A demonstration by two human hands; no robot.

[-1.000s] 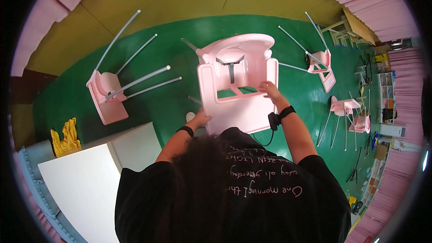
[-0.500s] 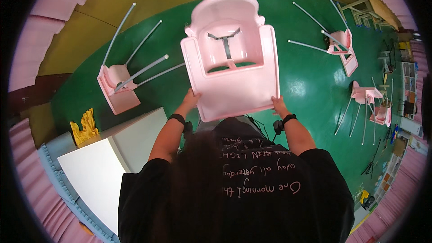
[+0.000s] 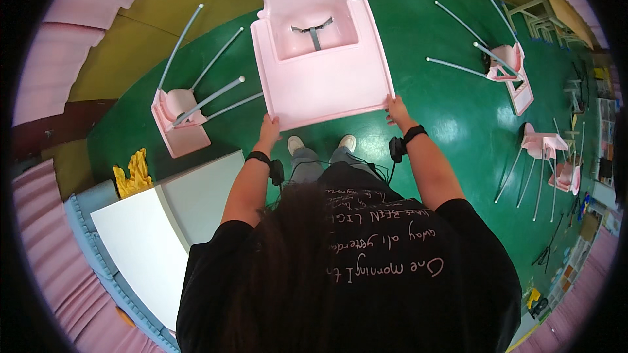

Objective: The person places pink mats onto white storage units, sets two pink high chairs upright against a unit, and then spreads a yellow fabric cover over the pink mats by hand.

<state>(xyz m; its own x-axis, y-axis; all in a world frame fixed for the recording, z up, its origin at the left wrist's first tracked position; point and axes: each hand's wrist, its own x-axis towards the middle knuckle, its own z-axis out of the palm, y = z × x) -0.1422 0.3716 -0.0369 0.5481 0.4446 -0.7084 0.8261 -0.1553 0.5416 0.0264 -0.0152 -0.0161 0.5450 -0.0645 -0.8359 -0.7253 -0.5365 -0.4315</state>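
Straight ahead of me is a pink high chair (image 3: 324, 85) with a broad tray, its near edge toward me. A dark grey strap (image 3: 315, 38) lies across its seat. My left hand (image 3: 269, 131) is closed on the near left corner of the tray, fingers partly hidden behind the edge. At the near right corner, my right hand (image 3: 398, 111) grips the tray's side. Both arms are stretched forward. The chair's legs are hidden beneath the tray.
A pink high chair (image 3: 182, 117) lies tipped over at left, legs outward; another (image 3: 505, 68) lies at far right. One more (image 3: 544, 144) stands at right. Near left are a white box-like surface (image 3: 140, 235) and a crumpled yellow cloth (image 3: 133, 173). Green floor (image 3: 451, 134) surrounds me.
The high chair has moved farther from me and slightly left, tilting a little, with both hands still on its tray. My shoes now show below the tray.
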